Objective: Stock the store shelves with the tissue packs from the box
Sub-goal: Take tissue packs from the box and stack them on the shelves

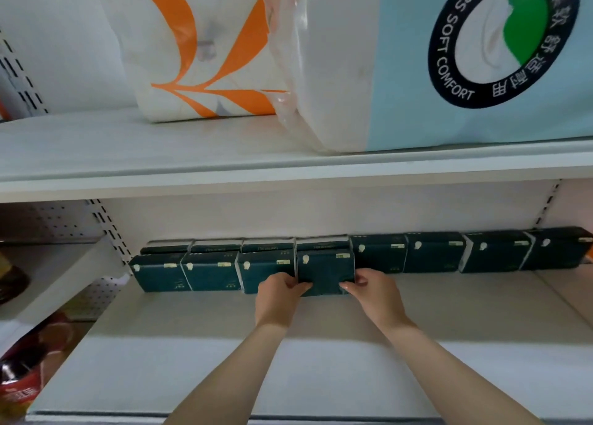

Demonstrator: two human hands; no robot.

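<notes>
Two bare arms reach over a white shelf [224, 360]. The left hand [279, 291] and right hand [369, 288] pinch the lower corners of a dark green tissue pack [324, 272], standing fourth in the front row. It probably wants pushing back evenly, flush with its neighbours. Behind runs a second row; above, large white paper-roll bags [401, 72].
</notes>
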